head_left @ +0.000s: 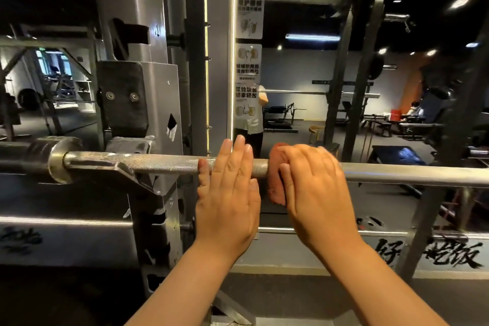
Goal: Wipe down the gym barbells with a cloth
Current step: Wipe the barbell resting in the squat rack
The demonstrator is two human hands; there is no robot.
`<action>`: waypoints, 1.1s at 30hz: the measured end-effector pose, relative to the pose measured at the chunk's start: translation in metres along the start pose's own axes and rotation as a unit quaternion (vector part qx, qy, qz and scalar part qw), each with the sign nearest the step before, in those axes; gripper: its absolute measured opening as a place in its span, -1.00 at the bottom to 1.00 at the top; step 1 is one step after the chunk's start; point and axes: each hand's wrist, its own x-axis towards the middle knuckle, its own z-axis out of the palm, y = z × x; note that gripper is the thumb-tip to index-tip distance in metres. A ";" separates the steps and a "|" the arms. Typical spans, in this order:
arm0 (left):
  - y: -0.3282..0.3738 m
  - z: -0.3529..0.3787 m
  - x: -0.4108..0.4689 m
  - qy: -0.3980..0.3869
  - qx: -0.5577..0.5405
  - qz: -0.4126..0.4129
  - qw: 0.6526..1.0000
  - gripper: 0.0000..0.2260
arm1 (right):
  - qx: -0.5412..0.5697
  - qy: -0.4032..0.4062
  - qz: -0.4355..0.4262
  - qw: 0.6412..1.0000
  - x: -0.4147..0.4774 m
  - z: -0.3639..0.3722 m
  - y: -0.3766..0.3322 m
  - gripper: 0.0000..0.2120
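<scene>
A steel barbell (164, 164) lies level across the view, resting in a rack hook (127, 171) at the left. My left hand (227, 193) lies flat over the bar with its fingers straight and together. Just to its right, my right hand (312, 188) wraps a reddish-brown cloth (275, 190) around the bar, fingers curled over it. The cloth shows at the left side of that hand and hangs below the bar. The bar's smooth part (412, 176) runs on to the right edge.
The grey rack upright (148, 103) with its black pad (124, 98) stands close behind the bar at left. A mirror wall (304, 74) behind reflects benches, another rack and a person. A low ledge with black lettering (428, 254) runs below.
</scene>
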 end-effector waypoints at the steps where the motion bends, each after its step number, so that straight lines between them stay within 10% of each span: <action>1: 0.002 -0.001 0.000 0.002 -0.005 -0.005 1.000 -0.53 | 0.004 0.014 0.027 1.000 0.000 0.001 -0.003 -0.65; 10: 0.026 -0.011 0.009 0.029 -0.149 -0.071 0.986 -0.55 | 0.116 -0.109 -0.044 0.986 0.009 -0.010 -0.015 -0.57; 22: 0.019 -0.001 0.024 -0.019 0.015 0.068 0.997 -0.63 | 0.052 0.004 0.046 0.998 -0.001 0.000 0.014 -0.58; 33: 0.047 0.003 0.030 0.031 -0.058 -0.046 0.997 -0.70 | 0.042 0.019 0.032 0.998 -0.003 0.004 0.017 -0.58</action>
